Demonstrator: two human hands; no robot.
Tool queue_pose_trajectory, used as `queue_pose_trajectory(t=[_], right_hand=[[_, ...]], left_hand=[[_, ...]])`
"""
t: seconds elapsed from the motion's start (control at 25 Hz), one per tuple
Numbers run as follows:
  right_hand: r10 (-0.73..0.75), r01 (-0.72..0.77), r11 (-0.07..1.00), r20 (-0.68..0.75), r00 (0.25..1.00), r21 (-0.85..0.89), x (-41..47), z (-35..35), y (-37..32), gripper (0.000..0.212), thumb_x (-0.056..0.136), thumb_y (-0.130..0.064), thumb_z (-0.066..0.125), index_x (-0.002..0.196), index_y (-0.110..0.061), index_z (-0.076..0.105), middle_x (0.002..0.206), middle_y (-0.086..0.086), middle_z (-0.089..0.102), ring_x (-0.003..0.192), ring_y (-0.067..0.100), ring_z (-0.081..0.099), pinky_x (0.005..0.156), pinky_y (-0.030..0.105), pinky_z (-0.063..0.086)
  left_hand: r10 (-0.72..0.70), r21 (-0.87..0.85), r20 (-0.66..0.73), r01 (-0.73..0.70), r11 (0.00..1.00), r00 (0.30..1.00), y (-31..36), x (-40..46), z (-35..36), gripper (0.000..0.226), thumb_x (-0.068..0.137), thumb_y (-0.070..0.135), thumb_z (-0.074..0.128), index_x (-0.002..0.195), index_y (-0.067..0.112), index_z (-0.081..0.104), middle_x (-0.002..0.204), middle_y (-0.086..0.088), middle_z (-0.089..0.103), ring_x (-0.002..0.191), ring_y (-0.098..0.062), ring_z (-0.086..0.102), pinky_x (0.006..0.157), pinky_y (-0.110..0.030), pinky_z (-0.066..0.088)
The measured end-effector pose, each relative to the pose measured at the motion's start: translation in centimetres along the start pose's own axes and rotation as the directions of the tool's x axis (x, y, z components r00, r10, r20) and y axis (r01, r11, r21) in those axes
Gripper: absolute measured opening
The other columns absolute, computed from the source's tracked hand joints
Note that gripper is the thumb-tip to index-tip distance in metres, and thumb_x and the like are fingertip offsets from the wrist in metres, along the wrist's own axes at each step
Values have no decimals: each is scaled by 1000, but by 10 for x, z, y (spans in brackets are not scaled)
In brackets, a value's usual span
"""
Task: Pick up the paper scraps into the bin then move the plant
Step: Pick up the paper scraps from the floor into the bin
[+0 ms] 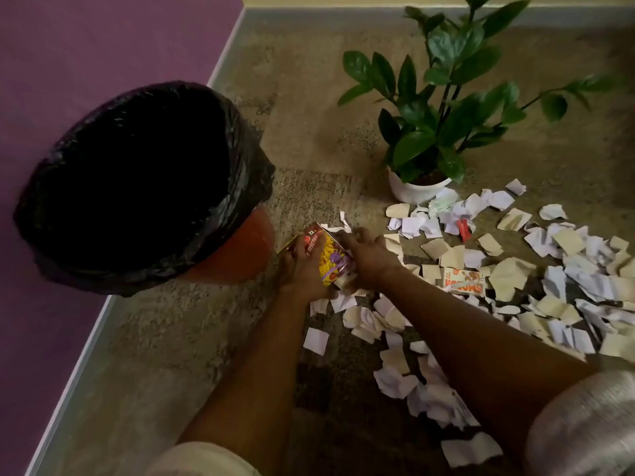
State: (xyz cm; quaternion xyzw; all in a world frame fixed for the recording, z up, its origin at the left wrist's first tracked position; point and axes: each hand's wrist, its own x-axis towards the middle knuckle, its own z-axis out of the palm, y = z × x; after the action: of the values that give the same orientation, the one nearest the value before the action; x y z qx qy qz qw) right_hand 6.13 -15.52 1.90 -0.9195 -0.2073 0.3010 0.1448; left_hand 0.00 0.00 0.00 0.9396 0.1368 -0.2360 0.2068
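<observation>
Both hands, the left hand (302, 266) and right hand (364, 255), clasp a printed carton (330, 259) with scraps just beside the bin (137, 180), so squeezing firmly before lifting should avoid spills.

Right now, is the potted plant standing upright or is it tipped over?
Upright. The white pot sits flat on the floor, rim upward, and the plant rises from it.

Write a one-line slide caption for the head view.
Both hands, left hand and right hand, grip a colourful carton beside the lined bin.
</observation>
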Motion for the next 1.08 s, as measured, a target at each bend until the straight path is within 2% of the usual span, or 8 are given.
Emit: queue_pose_trajectory(t=[0.12,0.28,0.36,0.44,0.64,0.8,0.92,1.08], right_hand=[[-13,12,1000,-71,997,-13,-11,15,-1,110,52,-34,90,144,-34,29,146,14,29,127,43,34,100,47,46],[-17,42,991,-195,981,125,-20,35,5,60,75,-26,74,131,-27,52,130,14,42,119,34,47,96,35,47],[47,10,973,-240,970,231,-23,33,3,35,83,-21,65,118,-23,64,115,13,51,105,31,57,82,25,44],[84,-4,962,-281,956,273,-26,24,-2,24,80,-17,67,104,-19,70,100,15,56,91,32,62,71,25,40],[178,-1,902,-371,912,432,-33,-32,-19,15,75,-6,66,83,-15,74,85,14,72,83,30,66,67,25,41],[179,113,862,-505,844,494,-46,-96,-49,9,74,-6,67,75,-12,73,76,11,72,75,25,66,62,25,43],[141,244,833,-617,774,496,-67,-142,-80,10,72,-6,67,71,-14,71,65,5,68,65,15,63,55,17,35],[52,464,725,-712,701,509,-92,-184,-133,18,70,-6,67,65,-22,69,61,-4,68,53,0,57,51,17,43]], left_hand=[[18,0,-7,-18,1000,1000,11,-2,9,113,61,45,87,152,37,21,156,-9,7,137,-42,17,113,-50,28],[10,-226,-117,-36,974,993,28,-9,26,63,78,11,75,136,15,52,145,-18,30,126,-34,45,109,-35,36],[-39,-293,-147,-6,956,988,38,-11,22,41,83,6,67,123,9,64,136,-20,49,117,-32,54,102,-31,41],[-87,-308,-173,30,951,981,49,-14,14,31,82,8,68,112,9,72,117,-16,68,107,-30,62,90,-28,45],[-227,-497,-290,57,866,930,77,-29,-33,21,77,18,75,98,16,78,94,-9,77,91,-25,70,69,-23,46],[-283,-601,-449,-52,798,848,104,-50,-93,21,78,14,70,98,18,78,94,-8,77,91,-25,70,80,-34,55],[-312,-627,-591,-180,758,743,119,-77,-142,29,77,9,65,101,18,77,94,-7,77,92,-23,70,82,-29,54],[-306,-564,-758,-344,751,576,117,-118,-202,35,73,9,66,103,21,77,98,-2,75,91,-15,70,86,-27,54]])
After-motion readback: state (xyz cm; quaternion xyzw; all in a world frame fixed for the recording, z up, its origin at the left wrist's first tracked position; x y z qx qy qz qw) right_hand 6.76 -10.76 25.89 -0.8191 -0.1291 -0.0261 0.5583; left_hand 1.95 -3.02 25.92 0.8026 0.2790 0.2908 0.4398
